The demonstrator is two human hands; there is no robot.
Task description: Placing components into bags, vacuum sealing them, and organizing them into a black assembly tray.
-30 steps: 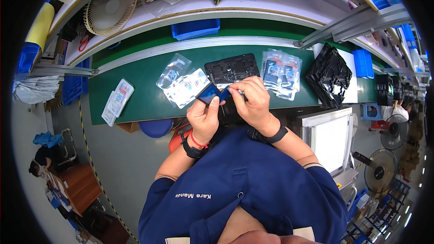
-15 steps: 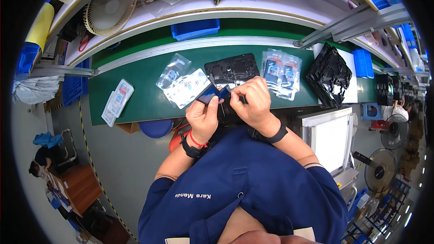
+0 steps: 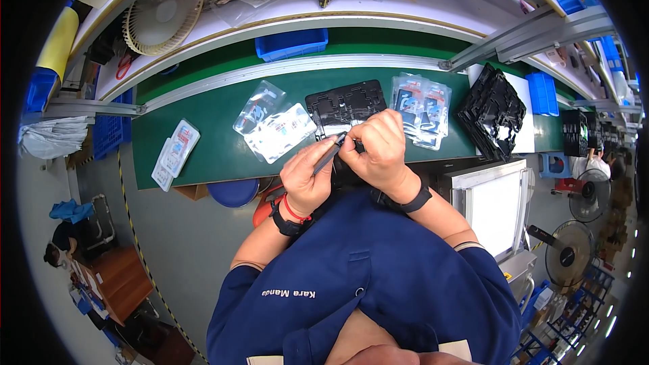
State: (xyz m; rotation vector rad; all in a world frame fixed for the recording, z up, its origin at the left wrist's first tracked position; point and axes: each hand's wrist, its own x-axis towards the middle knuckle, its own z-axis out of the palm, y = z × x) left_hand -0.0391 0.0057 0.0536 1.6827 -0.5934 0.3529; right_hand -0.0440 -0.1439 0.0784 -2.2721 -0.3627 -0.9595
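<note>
Across mid-frame runs my green table point(image 3: 220, 142), a caged fan point(image 3: 570, 257) lower right; my left hand point(image 3: 306, 176) grips a dark flat piece point(image 3: 327, 159), now turned edge-on, while my right hand point(image 3: 380, 152) pinches its end.

Held piece point(image 3: 326, 160): dark, smooth-looking, material unclear. Tray point(image 3: 346, 103): black plastic, moulded, glossy. Flat packs point(image 3: 433, 118): clear plastic, shiny. Worktop point(image 3: 216, 159): matt green, smooth. Bin point(image 3: 294, 49): smooth blue plastic. Shirt point(image 3: 412, 263): matt navy cloth.

Dark flat piece point(image 3: 327, 160), tilted, handheld
</note>
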